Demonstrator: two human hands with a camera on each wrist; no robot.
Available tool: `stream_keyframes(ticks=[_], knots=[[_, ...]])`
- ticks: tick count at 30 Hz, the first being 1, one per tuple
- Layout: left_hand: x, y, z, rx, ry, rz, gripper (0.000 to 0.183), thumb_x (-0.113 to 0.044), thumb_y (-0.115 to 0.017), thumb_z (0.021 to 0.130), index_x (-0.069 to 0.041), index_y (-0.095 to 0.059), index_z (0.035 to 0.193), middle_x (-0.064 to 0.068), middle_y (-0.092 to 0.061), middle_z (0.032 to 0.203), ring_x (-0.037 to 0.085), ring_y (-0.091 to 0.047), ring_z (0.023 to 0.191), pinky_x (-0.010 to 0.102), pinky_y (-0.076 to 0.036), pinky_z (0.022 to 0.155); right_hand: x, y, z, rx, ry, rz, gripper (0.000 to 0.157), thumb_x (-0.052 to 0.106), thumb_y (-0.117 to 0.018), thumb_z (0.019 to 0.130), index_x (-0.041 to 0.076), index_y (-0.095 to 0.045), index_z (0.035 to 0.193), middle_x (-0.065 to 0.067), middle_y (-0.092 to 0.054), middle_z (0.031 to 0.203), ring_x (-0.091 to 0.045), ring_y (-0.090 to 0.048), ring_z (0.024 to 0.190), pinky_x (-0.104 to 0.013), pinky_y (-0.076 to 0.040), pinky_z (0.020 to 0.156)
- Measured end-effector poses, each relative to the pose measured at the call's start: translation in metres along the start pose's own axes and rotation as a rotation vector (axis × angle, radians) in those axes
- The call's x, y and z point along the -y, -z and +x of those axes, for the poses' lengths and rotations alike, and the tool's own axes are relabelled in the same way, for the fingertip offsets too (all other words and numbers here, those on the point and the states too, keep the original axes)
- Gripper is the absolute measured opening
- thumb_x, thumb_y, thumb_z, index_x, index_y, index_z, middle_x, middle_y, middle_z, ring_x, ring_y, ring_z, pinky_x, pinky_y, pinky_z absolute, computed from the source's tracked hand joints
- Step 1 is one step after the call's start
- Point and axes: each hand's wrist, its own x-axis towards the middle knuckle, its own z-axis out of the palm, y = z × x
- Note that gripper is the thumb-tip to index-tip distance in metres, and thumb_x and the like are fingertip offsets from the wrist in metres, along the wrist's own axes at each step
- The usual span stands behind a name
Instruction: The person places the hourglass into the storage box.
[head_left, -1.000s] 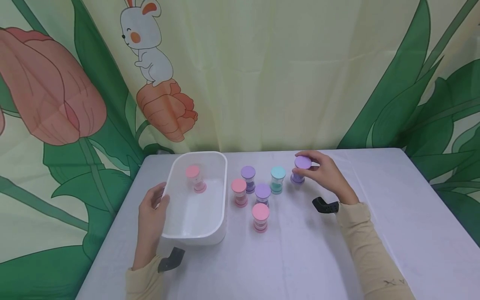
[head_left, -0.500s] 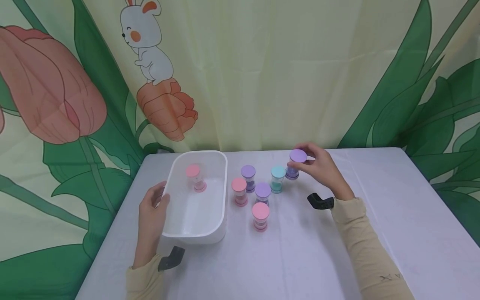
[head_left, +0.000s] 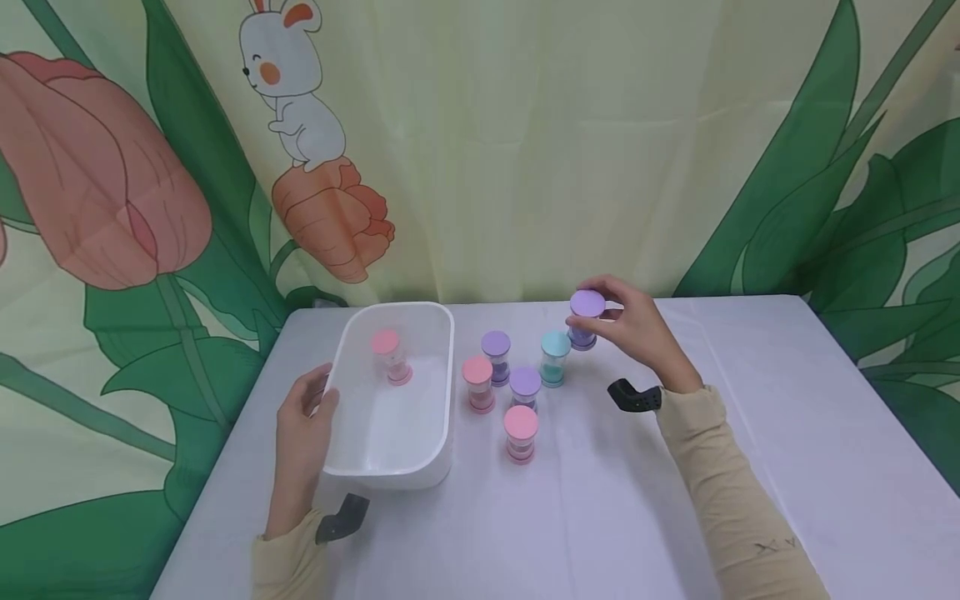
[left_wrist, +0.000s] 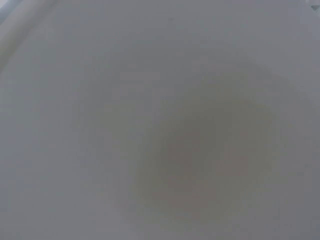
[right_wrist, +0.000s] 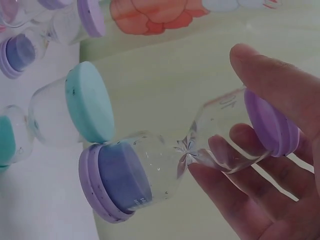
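My right hand [head_left: 633, 329] pinches a purple-capped hourglass [head_left: 582, 327] by its upper end, at the back of the table. In the right wrist view, thumb and fingers lie around its upper cap and bulb, with purple sand [right_wrist: 122, 175] in the far bulb. Just left of it stands a teal-capped hourglass [head_left: 555, 358]. Fingertips of my left hand [head_left: 303, 429] touch the outer left wall of a white bin [head_left: 390, 479]. Inside the bin is a pink-capped hourglass [head_left: 392, 357]. The left wrist view is filled by a blurred white surface [left_wrist: 150, 100].
Right of the bin stand two purple-capped hourglasses, a rear one [head_left: 497, 357] and a nearer one [head_left: 525, 386]. Two pink-capped hourglasses stand there too, one near the bin [head_left: 478, 383], one in front [head_left: 521, 433]. A printed curtain [head_left: 525, 167] hangs behind the white-covered table [head_left: 600, 517].
The right hand has lifted the purple-capped hourglass and moved it left and back, closer to the teal-capped one. The left hand and the bin stay where they were.
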Motion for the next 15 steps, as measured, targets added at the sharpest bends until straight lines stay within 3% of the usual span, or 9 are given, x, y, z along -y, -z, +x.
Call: stream_keyframes(ticks=[6, 15], knots=[[0.002, 0.000, 0.001, 0.007, -0.044, -0.010, 0.044, -0.027, -0.046, 0.104, -0.019, -0.044, 0.148, 0.010, -0.049, 0.148, 0.032, -0.054, 0.129, 0.051, -0.053, 0.098, 0.006, 0.001, 0.004, -0.011, 0.018, -0.010, 0.049, 0.022, -0.083, 0.081, 0.006, -0.062, 0.123, -0.010, -0.065, 0.117, -0.023, -0.062, 0.107, -0.041, -0.056, 0.095], [0.001, 0.000, 0.001, 0.010, -0.019, -0.004, 0.045, -0.029, -0.046, 0.104, -0.021, -0.044, 0.149, 0.008, -0.048, 0.149, 0.031, -0.054, 0.129, 0.049, -0.054, 0.097, 0.013, 0.002, 0.009, -0.020, 0.046, -0.028, 0.049, 0.019, -0.084, 0.080, 0.006, -0.062, 0.122, -0.008, -0.065, 0.116, -0.019, -0.061, 0.106, -0.039, -0.056, 0.094]])
